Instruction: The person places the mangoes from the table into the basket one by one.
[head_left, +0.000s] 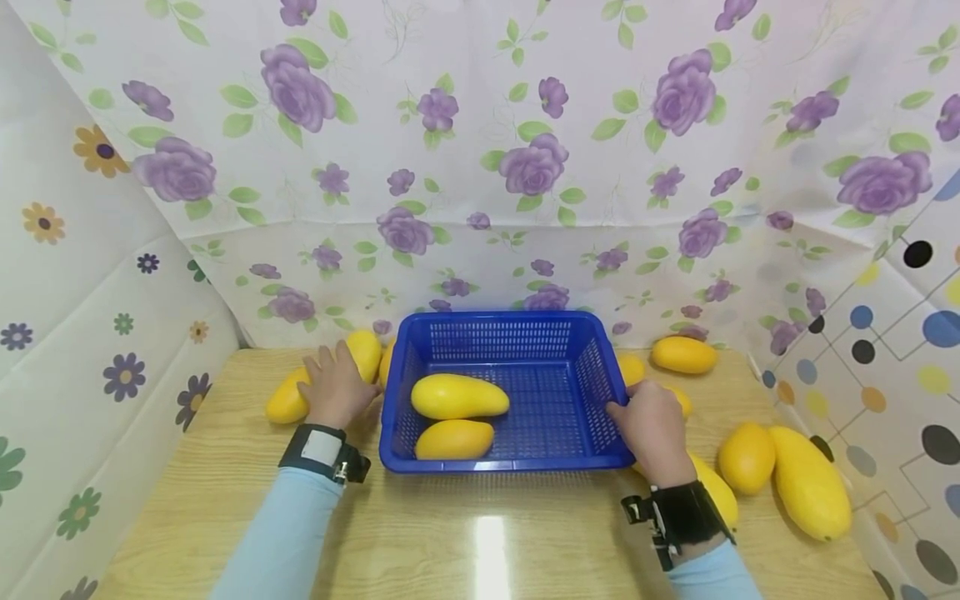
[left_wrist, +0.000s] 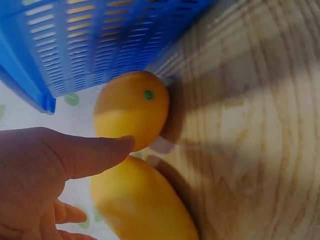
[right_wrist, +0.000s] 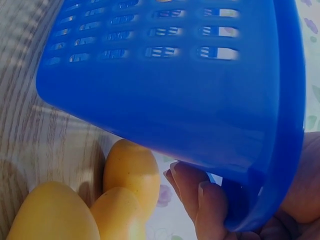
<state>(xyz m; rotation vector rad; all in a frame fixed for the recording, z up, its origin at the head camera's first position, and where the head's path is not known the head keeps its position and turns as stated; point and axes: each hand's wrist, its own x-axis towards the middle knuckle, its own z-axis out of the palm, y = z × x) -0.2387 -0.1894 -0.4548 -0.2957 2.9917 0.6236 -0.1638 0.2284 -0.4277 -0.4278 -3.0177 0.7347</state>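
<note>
A blue plastic basket (head_left: 510, 317) with slotted sides stands mid-table. Inside it, on the left, lie a long yellow mango (head_left: 459, 397) and a shorter orange-yellow mango (head_left: 454, 440). My right hand (head_left: 657, 429) grips the basket's right rim, fingers curled under the lip in the right wrist view. Left of the basket, my left hand (head_left: 334, 392) reaches over the mangoes with fingers spread. A yellow mango (head_left: 364, 353) and an orange mango (head_left: 287, 402) show beside its fingers. In the left wrist view, the thumb overlaps an orange mango (left_wrist: 131, 107) near the basket wall, with a yellow mango (left_wrist: 142, 197) below.
Several more mangoes lie right of the basket, among them an orange one (head_left: 684, 355) at the back, a round one (head_left: 747, 458) and a large yellow one (head_left: 810, 485). Floral cloth (head_left: 480, 250) closes off the back of the wooden table (head_left: 420, 533); patterned cloths flank both sides.
</note>
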